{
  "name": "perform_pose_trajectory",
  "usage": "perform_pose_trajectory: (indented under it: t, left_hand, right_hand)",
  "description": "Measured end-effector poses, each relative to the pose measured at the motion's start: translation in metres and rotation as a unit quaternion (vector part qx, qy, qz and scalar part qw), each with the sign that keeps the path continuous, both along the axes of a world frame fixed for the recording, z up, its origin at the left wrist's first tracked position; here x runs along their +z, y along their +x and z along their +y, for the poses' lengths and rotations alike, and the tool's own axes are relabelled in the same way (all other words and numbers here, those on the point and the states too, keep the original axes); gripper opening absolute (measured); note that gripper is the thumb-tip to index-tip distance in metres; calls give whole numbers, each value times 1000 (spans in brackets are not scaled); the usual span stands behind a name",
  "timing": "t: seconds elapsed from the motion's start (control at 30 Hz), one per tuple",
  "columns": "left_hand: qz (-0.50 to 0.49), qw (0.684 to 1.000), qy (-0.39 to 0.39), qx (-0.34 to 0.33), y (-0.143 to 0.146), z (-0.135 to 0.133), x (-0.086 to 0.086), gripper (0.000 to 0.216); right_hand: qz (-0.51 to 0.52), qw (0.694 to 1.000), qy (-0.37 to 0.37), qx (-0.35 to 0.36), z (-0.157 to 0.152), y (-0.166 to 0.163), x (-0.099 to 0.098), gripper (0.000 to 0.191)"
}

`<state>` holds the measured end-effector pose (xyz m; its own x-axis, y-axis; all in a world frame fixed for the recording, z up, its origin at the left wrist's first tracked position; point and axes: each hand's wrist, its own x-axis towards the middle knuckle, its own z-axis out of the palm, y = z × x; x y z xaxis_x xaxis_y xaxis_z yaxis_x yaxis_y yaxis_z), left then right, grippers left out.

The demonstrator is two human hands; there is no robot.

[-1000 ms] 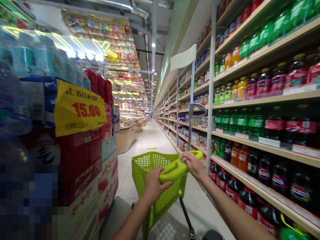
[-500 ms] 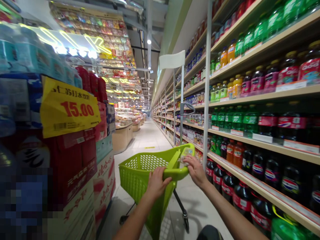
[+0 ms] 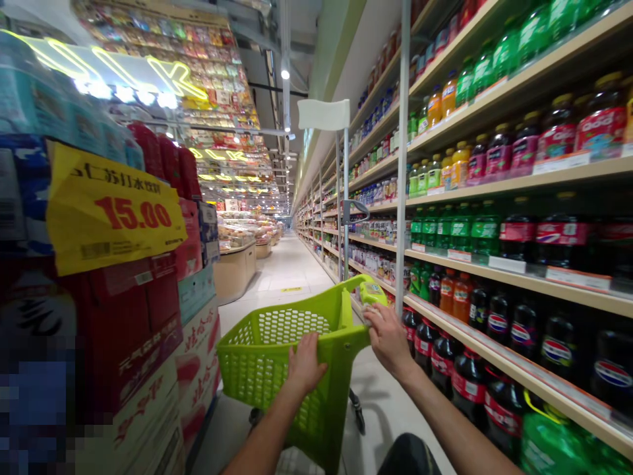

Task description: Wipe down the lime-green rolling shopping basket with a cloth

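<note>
Left hand (image 3: 305, 363) and right hand (image 3: 388, 338) are both curled shut on the handle (image 3: 349, 332) of the green cart (image 3: 270, 353). Left is mid-bar, right is at the 3 o'clock end, and both are equally near. The basket is at 12 with its long axis skewed toward 11. Drink shelf (image 3: 514, 278) is at 3, carton stack (image 3: 148, 310) at 9.

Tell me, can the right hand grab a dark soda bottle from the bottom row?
Probably yes. The right hand grips the cart handle just beside the shelves, with nothing between it and the nearest dark soda bottle. It must let go first.
</note>
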<state>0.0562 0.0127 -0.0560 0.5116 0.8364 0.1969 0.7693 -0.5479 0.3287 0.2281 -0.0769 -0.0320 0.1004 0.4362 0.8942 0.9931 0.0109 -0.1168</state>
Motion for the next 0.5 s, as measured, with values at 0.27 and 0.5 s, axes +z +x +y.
perform_pose_trajectory:
  t: [0.27, 0.5]
  left_hand:
    - [38, 999, -16, -27, 4, -4, -6, 74]
    - [70, 997, -11, 4, 2, 0, -14, 81]
  right_hand:
    - [-134, 989, -51, 24, 32, -28, -26, 28]
    - [-55, 995, -15, -82, 11, 21, -9, 31]
